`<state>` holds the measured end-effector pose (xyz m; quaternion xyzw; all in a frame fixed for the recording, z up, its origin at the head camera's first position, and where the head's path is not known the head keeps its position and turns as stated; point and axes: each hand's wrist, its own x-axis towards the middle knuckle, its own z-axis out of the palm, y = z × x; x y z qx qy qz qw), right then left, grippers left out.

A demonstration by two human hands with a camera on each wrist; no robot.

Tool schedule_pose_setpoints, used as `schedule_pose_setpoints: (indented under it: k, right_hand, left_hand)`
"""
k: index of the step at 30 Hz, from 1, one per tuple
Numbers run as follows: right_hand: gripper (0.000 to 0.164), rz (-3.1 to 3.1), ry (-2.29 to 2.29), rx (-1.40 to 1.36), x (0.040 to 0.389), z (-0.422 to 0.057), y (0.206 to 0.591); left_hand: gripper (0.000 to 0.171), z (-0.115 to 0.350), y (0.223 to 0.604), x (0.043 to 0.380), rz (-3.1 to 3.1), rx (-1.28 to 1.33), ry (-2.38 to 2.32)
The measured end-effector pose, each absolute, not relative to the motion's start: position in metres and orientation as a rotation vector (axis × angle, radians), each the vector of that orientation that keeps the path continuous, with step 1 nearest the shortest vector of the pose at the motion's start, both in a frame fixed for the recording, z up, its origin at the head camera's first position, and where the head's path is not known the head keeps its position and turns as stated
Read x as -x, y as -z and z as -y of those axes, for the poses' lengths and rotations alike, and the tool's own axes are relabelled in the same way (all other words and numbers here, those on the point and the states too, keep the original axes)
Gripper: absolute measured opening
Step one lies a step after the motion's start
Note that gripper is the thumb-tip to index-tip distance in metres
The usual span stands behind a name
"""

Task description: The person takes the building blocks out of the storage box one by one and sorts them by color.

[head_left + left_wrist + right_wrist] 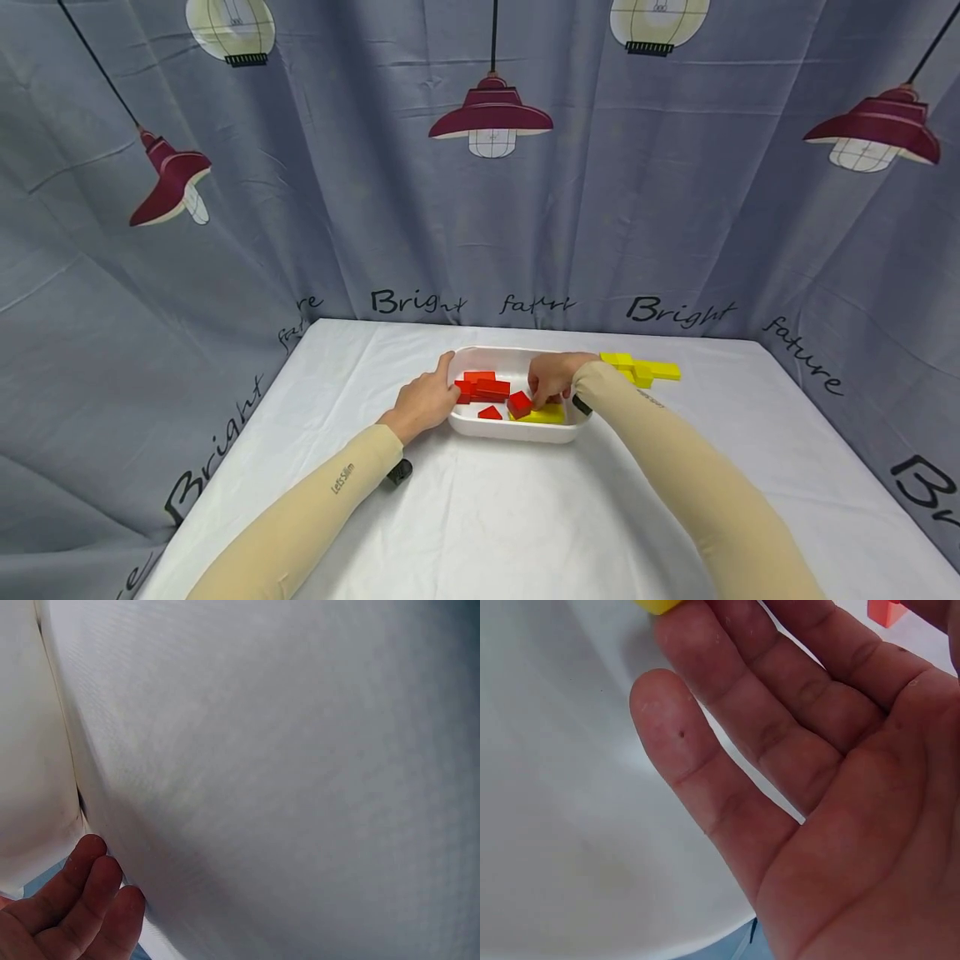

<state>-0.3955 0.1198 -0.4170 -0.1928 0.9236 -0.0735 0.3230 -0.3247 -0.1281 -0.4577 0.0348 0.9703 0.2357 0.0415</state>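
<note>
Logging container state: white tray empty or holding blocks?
Not empty: red blocks and at least one yellow block lie inside the white tray.

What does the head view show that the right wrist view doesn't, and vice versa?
Only the head view: the bare left hand at the left end of the white rectangular plastic tray, bright yellow blocks outside the tray, and the grey-blue fabric curtain printed with dark red lamps.

Only the right wrist view: the palm side of the bare right hand, close up.

Both: the right hand, part of the tray, and some yellow and red pieces.
</note>
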Motion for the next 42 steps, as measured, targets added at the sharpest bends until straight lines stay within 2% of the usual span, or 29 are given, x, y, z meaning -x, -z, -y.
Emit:
schedule_pose_setpoints:
  k: [9, 27, 42]
  right_hand:
    - [0.032, -2.49, 0.235, 0.38, 0.394, -0.118, 0.415]
    - [0.027, -2.325, 0.442, 0.427, 0.397, -0.129, 0.418]
    - [0.025, -2.371, 0.387, 0.518, 0.392, -0.128, 0.416]
  left_hand:
    - [0.068, 0.129, 0.457, 0.325, -2.962, -0.092, -0.739]
    - [0.067, 0.128, 0.461, 0.325, -2.979, -0.1, -0.729]
    - [0.068, 0.127, 0.459, 0.324, -2.969, -0.105, -0.729]
